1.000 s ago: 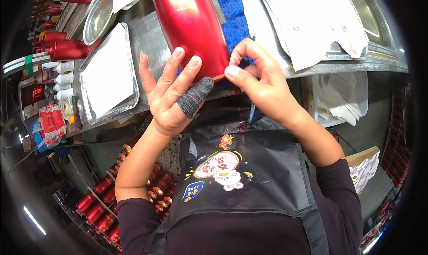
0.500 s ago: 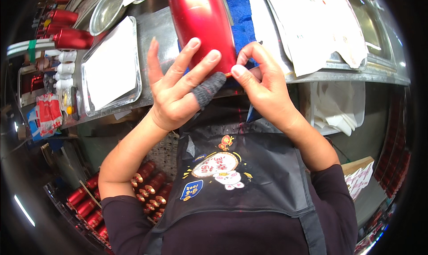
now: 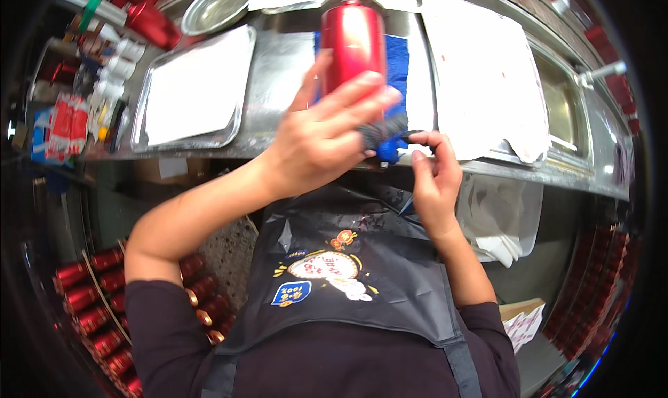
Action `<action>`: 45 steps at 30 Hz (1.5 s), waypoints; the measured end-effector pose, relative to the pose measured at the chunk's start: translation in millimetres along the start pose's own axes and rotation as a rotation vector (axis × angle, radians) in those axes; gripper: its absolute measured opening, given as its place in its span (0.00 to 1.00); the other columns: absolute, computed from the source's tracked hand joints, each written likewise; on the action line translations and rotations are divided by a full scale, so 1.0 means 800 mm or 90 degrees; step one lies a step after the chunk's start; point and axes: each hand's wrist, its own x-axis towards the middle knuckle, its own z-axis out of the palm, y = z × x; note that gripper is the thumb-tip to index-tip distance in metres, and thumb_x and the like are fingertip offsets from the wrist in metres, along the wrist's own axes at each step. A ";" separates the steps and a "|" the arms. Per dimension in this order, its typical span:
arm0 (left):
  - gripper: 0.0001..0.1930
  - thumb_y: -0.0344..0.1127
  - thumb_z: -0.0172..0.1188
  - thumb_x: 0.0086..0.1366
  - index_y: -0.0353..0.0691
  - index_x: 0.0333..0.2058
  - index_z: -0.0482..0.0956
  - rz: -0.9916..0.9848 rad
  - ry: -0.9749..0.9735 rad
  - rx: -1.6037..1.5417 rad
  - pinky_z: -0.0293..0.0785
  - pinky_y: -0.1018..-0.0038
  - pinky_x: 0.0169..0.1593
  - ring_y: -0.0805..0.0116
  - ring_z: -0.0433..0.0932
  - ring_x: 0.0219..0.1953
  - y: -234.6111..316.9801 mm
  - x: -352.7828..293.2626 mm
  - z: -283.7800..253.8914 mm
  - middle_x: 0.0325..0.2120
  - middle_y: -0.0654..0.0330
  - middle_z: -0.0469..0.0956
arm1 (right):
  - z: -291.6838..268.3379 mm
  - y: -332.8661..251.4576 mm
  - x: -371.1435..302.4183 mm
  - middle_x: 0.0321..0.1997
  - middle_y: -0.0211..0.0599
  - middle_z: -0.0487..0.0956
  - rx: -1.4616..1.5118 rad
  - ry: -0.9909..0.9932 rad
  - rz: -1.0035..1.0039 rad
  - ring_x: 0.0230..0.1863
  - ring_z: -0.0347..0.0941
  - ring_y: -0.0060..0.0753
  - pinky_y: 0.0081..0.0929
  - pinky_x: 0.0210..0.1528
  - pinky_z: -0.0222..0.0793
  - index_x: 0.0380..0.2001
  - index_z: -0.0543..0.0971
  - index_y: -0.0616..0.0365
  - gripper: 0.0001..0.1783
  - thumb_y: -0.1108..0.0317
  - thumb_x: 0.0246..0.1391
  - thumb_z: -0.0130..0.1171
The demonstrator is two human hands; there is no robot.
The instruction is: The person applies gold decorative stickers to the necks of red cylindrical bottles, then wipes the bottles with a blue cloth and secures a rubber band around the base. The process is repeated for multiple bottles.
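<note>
A shiny red metal bottle (image 3: 353,36) lies on a blue cloth (image 3: 397,57) at the bench edge, its narrow neck pointing away from me. My left hand (image 3: 323,130) lies across the bottle's near end with fingers stretched out and slightly blurred. A dark grey knitted sleeve (image 3: 383,133) covers its thumb. My right hand (image 3: 437,179) is just right of that thumb, its thumb and forefinger curled close together by a small dark bit. What that bit is, I cannot make out. The bottle's near end is hidden behind my left hand.
Left of the bottle is a metal tray (image 3: 142,123) with a white sheet (image 3: 202,85); a round metal bowl (image 3: 217,8) sits behind. White sheets (image 3: 480,78) cover the right side. Below the bench are a clear bin (image 3: 532,217) and several red bottles (image 3: 94,318).
My view has shifted, showing the bottle's neck now. My left hand has swung rightward across the bottle's near end. My right hand has drawn away from the bottle, lower and further right.
</note>
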 end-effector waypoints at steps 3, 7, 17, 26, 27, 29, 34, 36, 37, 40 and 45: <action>0.19 0.34 0.69 0.48 0.38 0.42 0.84 -0.094 -0.005 0.081 0.39 0.40 0.74 0.57 0.65 0.70 0.006 -0.008 0.010 0.65 0.58 0.72 | 0.006 -0.007 -0.006 0.36 0.45 0.83 -0.017 -0.051 -0.300 0.27 0.79 0.38 0.29 0.31 0.73 0.43 0.80 0.62 0.12 0.83 0.56 0.56; 0.24 0.34 0.62 0.55 0.38 0.53 0.80 -0.035 -0.069 0.172 0.47 0.39 0.73 0.54 0.68 0.68 -0.001 -0.008 0.048 0.60 0.56 0.75 | 0.024 -0.001 -0.016 0.37 0.41 0.82 -0.028 -0.076 -0.211 0.24 0.74 0.27 0.23 0.29 0.69 0.43 0.80 0.64 0.12 0.83 0.56 0.56; 0.35 0.36 0.72 0.56 0.32 0.61 0.71 -0.215 0.186 -0.038 0.55 0.35 0.68 0.40 0.68 0.66 0.005 -0.066 0.058 0.57 0.46 0.76 | 0.027 0.004 -0.028 0.39 0.38 0.83 -0.023 -0.054 -0.076 0.22 0.75 0.20 0.19 0.26 0.69 0.44 0.80 0.66 0.13 0.84 0.55 0.58; 0.32 0.32 0.69 0.61 0.33 0.62 0.68 -0.310 0.045 -0.034 0.36 0.33 0.71 0.47 0.77 0.57 0.003 -0.094 0.048 0.53 0.49 0.79 | 0.019 0.003 -0.020 0.37 0.43 0.83 -0.236 -0.101 -0.180 0.21 0.77 0.41 0.31 0.25 0.71 0.43 0.79 0.62 0.16 0.83 0.49 0.61; 0.34 0.32 0.69 0.61 0.33 0.63 0.67 -0.325 0.058 -0.046 0.35 0.33 0.71 0.48 0.77 0.57 0.005 -0.092 0.048 0.53 0.50 0.79 | 0.018 0.003 -0.020 0.37 0.43 0.83 -0.248 -0.106 -0.188 0.21 0.77 0.41 0.31 0.26 0.71 0.43 0.79 0.62 0.15 0.82 0.49 0.61; 0.36 0.32 0.70 0.60 0.34 0.65 0.64 -0.328 0.095 -0.063 0.35 0.33 0.71 0.49 0.77 0.57 0.006 -0.085 0.051 0.54 0.51 0.78 | 0.017 0.000 -0.019 0.36 0.42 0.83 -0.271 -0.106 -0.198 0.22 0.78 0.42 0.33 0.26 0.71 0.43 0.79 0.61 0.15 0.82 0.50 0.60; 0.34 0.35 0.71 0.60 0.37 0.63 0.69 -0.321 0.147 -0.106 0.39 0.36 0.72 0.52 0.78 0.56 0.009 -0.069 0.052 0.54 0.55 0.80 | 0.022 -0.015 -0.016 0.31 0.43 0.82 -0.222 -0.035 -0.285 0.20 0.77 0.39 0.32 0.25 0.70 0.42 0.81 0.63 0.17 0.84 0.46 0.60; 0.36 0.34 0.72 0.60 0.34 0.64 0.67 -0.307 0.133 -0.101 0.40 0.40 0.73 0.53 0.80 0.55 0.009 -0.067 0.051 0.54 0.54 0.80 | 0.023 -0.015 -0.015 0.29 0.41 0.82 -0.242 -0.045 -0.326 0.19 0.74 0.38 0.32 0.23 0.67 0.42 0.81 0.62 0.19 0.85 0.43 0.60; 0.39 0.33 0.72 0.60 0.31 0.67 0.63 -0.288 0.127 -0.084 0.40 0.43 0.74 0.53 0.80 0.54 0.008 -0.067 0.051 0.55 0.52 0.80 | 0.022 -0.014 -0.014 0.28 0.40 0.82 -0.243 -0.042 -0.355 0.18 0.73 0.37 0.32 0.22 0.66 0.42 0.82 0.62 0.20 0.86 0.42 0.60; 0.41 0.31 0.70 0.61 0.31 0.69 0.59 -0.259 0.121 -0.058 0.47 0.49 0.74 0.51 0.78 0.59 0.007 -0.073 0.055 0.59 0.49 0.77 | 0.016 -0.004 -0.013 0.25 0.34 0.80 -0.283 -0.081 -0.389 0.16 0.69 0.33 0.31 0.21 0.62 0.42 0.82 0.60 0.22 0.87 0.40 0.59; 0.35 0.26 0.64 0.56 0.36 0.65 0.69 -0.375 0.106 -0.079 0.47 0.45 0.74 0.36 0.64 0.67 0.009 -0.085 0.065 0.63 0.47 0.72 | 0.020 -0.020 0.008 0.17 0.24 0.71 -0.407 -0.149 -0.473 0.16 0.70 0.29 0.31 0.22 0.64 0.45 0.81 0.57 0.24 0.77 0.37 0.62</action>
